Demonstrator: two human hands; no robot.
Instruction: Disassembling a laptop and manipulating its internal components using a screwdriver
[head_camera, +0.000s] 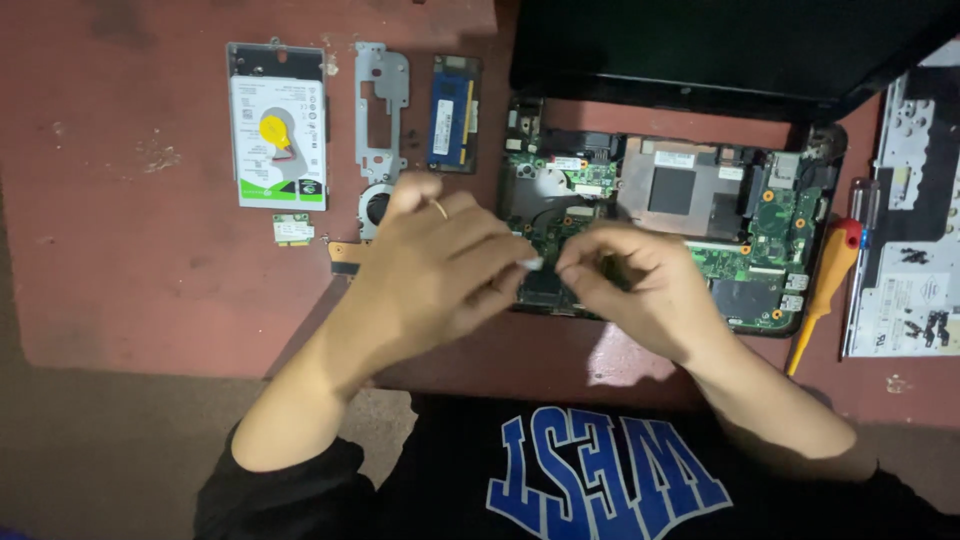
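Both our hands meet over the opened laptop's motherboard (760, 215) | left hand (440, 265) and right hand (640, 285) pinch a small white piece (531, 263) between fingertips | risk: it slips into the board, since our grip looks slight.

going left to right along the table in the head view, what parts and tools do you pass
hard drive → metal bracket → memory module → opened laptop base → yellow-handled screwdriver → removed keyboard panel
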